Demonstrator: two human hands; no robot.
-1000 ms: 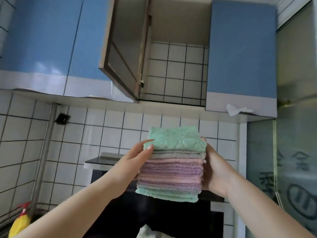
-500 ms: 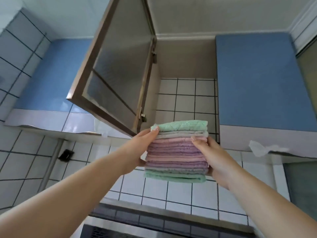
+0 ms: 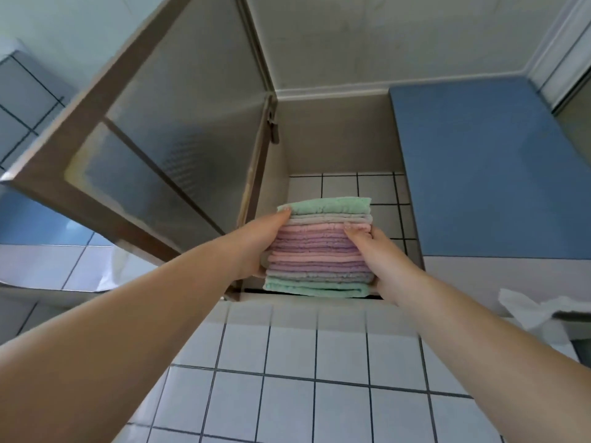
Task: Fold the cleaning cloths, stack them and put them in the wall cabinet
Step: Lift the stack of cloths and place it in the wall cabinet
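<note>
Head view: A person lifts a stack of folded cleaning cloths to the mouth of an open wall cabinet, the pile clamped from both sides so its layers stay squared. The left hand presses flat along the stack's left side, fingertips reaching to the top mint-green cloth, while the right hand holds the right side with fingers curled onto the front of the pink layers; whether either thumb props the pile from below cannot be seen. The bottom mint cloth sits just above the front edge of the cabinet floor, and it is not clear whether it already touches. Behind it the white-tiled back wall of the cabinet shows.

The frosted-glass door swings out to the left, well clear of the arms, which leaves the opening free for a straight push inward. A closed blue cabinet door flanks the opening on the right, with a scrap of white paper or cloth sticking out beneath it. Folding and stacking appear finished; judging by the pile's place at the front edge, only sliding it in and letting go remains.
</note>
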